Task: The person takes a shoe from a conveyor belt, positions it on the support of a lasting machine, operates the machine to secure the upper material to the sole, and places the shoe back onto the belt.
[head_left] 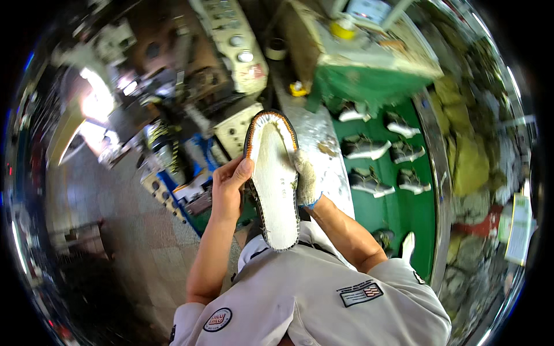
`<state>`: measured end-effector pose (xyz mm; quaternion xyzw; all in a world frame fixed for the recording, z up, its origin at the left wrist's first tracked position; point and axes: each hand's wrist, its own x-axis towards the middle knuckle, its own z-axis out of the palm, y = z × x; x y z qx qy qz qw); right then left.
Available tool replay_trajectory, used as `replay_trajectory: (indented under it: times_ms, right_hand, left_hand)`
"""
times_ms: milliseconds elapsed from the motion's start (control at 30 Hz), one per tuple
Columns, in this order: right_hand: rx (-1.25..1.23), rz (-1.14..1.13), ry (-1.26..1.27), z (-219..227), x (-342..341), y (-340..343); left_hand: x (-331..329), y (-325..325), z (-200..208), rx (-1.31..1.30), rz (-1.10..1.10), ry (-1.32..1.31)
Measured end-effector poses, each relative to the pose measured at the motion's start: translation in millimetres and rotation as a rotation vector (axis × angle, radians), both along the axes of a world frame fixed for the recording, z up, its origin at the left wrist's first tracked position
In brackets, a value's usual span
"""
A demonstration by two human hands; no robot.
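I hold one shoe [276, 184] in front of my waist, its pale, sole-shaped face toward me, toe pointing away and heel end just over my shirt [311, 288]. My bare left hand [229, 185] is closed on its left edge, thumb over the dark rim, fingers mostly hidden behind; my gloved right hand [309, 177] is curled against the right edge, its grip underneath hidden. Orange stitching follows the toe's edge. To my right I count seven dark shoes [371, 182] and one white sole [408, 247] on a green surface [369, 219], roughly in two rows, with bare green between the third pair and the nearest ones. One rail [442, 202] bounds its far right side; a grey ledge [310, 118] runs along its left. Open floor [144, 222] spreads left of my forearm, up to the machinery [234, 130].
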<state>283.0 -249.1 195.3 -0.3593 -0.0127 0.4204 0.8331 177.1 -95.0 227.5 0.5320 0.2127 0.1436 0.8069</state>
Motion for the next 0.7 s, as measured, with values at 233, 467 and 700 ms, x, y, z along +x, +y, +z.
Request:
replay_trajectory:
  times_ms: [233, 467, 700]
  right_hand:
    - [-0.306, -0.283, -0.249, -18.1, 34.5, -140.1]
    - [-1.228, -0.22, -0.186, -71.0, 66.1, -376.8]
    - [-1.815, 0.116, 0.077, -190.1, 116.0, -445.7]
  left_hand:
    - [93.4, -119.9, -31.1, -0.096, -0.351, 0.111]
    - [120.1, -196.6, -106.1, 0.205, -0.683, 0.321]
    - [111.6, -155.2, -134.5, 0.407, -0.611, 0.566]
